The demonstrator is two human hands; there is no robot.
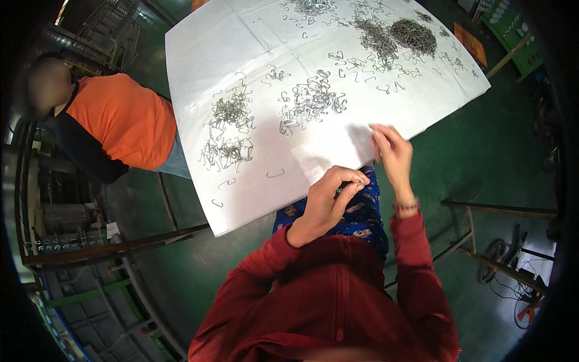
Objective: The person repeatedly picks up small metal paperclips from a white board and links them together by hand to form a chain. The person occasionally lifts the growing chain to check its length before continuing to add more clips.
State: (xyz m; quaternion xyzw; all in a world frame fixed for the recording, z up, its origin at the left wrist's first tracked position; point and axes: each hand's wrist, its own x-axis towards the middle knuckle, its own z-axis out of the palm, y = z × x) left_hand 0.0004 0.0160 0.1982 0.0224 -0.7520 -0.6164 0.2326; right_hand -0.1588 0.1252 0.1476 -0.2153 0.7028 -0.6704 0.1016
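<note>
My left hand point(330, 200) is closed at the near edge of the white-covered table point(265, 199), its thumb and fingers pinched round something small and dark that I cannot make out. To its right, my right hand point(395, 157) hovers by the table edge, slightly blurred, fingers stretched out and apart, with nothing visible in them. Beyond my hands lies a loose pile of bent metal wire hooks point(312, 99). Two more hook piles, one farther point(232, 110) and one nearer point(228, 153), lie to the left. A pale square patch point(309, 163) lies on the cover beside my left hand.
Dense dark heaps of hooks point(413, 37) lie at the far right, with scattered ones around. Single hooks point(275, 174) lie near the front left. A person in an orange vest point(123, 120) is at the table's left side. Metal frames point(500, 208) stand at the right.
</note>
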